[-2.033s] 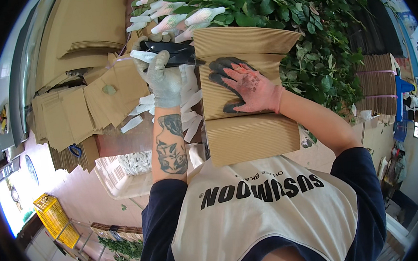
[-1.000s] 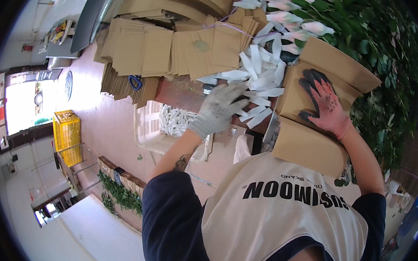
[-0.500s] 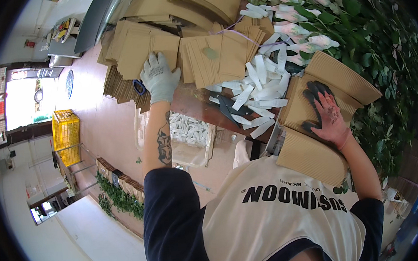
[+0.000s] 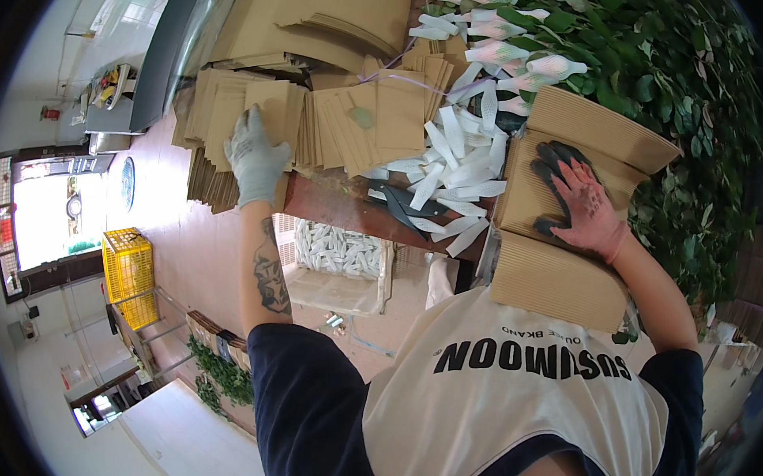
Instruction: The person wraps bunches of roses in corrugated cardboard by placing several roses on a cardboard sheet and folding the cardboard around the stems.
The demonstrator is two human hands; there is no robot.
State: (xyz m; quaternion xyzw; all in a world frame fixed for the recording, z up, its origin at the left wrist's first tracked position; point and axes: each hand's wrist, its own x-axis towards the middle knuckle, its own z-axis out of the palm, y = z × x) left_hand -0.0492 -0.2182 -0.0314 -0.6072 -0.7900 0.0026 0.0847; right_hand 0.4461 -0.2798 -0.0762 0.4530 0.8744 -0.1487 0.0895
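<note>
My left hand [image 4: 256,156], in a pale grey glove, rests on a stack of flat cardboard pieces [image 4: 233,107] at the upper left. Its fingers are stretched forward and the thumb stands apart. My right hand [image 4: 585,206], in a red glove with dark fingers, lies spread on a corrugated cardboard sheet [image 4: 524,184]. That sheet is creased, with a raised far flap [image 4: 599,125] and a near flap [image 4: 557,283] toward my body. Between my hands lie a loose pile of white mesh sleeves [image 4: 468,148] and a second row of cardboard pieces [image 4: 391,118].
Flower heads in pale mesh sleeves [image 4: 497,53] with leafy stems [image 4: 661,59] cover the far right. A dark flat object [image 4: 401,206] lies by the table edge [image 4: 330,202]. Below stands a crate [image 4: 364,301] of white sleeves. A yellow crate [image 4: 129,278] is at the left.
The view has shifted slightly. My left hand remains on the cardboard stack, and a blue loop seen beside it before is now hidden. My right hand still presses on the corrugated sheet.
</note>
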